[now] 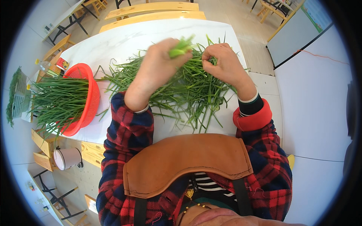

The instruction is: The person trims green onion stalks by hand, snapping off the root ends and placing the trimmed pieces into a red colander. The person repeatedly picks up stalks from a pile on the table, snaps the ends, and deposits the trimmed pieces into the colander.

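My left hand (159,67) is closed round a small bunch of garlic chives (181,47), raised over the table, its tips slightly blurred. To its right, my right hand (225,64) has thumb and fingers pinched together just above the pile; what they hold, if anything, is too small to make out. Beneath both hands a loose pile of garlic chives (200,94) spreads over the white marbled table (162,31), stalks lying in many directions. At the left, a red plastic basket (95,101) holds long garlic chives that hang over its far side.
A small red and yellow packet (62,63) and a bottle (45,66) stand behind the basket. Wooden benches (151,16) line the table's far side. Below at the left is a white bin (67,158). A pale basket with greens (19,94) sits at the far left.
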Demonstrator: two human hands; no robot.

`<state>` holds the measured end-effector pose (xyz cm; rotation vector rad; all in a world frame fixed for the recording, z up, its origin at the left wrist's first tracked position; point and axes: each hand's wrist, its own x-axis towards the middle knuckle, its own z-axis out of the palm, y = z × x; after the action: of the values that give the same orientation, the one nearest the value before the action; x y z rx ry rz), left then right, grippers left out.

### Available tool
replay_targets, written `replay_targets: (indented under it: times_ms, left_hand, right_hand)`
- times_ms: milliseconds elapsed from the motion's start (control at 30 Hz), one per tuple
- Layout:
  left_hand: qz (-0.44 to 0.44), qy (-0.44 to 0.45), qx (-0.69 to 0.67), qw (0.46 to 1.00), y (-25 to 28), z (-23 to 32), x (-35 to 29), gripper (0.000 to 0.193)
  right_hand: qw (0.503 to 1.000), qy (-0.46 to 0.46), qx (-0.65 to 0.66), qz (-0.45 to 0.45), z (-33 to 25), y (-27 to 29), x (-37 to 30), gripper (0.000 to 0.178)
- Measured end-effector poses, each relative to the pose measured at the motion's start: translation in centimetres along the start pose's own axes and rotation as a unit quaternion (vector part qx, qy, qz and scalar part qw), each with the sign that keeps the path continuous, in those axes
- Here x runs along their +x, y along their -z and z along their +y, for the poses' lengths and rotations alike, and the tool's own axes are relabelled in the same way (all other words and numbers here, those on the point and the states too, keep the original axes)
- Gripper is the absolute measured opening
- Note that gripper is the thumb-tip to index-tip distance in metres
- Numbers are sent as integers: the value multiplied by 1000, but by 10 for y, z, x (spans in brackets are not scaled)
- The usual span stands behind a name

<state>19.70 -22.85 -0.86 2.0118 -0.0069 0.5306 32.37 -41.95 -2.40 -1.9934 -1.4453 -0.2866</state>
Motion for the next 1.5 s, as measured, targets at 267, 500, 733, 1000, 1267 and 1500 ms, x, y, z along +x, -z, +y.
replay_targets:
  times_ms: [267,500,733,1000,1267,1500]
  left_hand:
    - [-26,-53,165,984,-11,-21,6,12]
    - [45,76,-70,994,20,-24,13,15]
    - [165,52,-261,950,61,-13,11,13]
    - [229,-62,-307,922,85,4,1,15]
    - [309,-137,-78,938,65,1,7,12]
    - [120,-45,32,991,43,-13,9,13]
  right_hand:
    - [999,25,25,15,-5,7,1,9]
    - [971,7,-235,45,21,4,-5,9]
    - [963,-89,-253,-15,28,-2,-4,9]
    - [974,-134,-153,-100,34,-16,-2,17]
    - [986,-33,-163,-26,51,-71,-4,16]
    - [993,9,-87,83,40,-64,2,9]
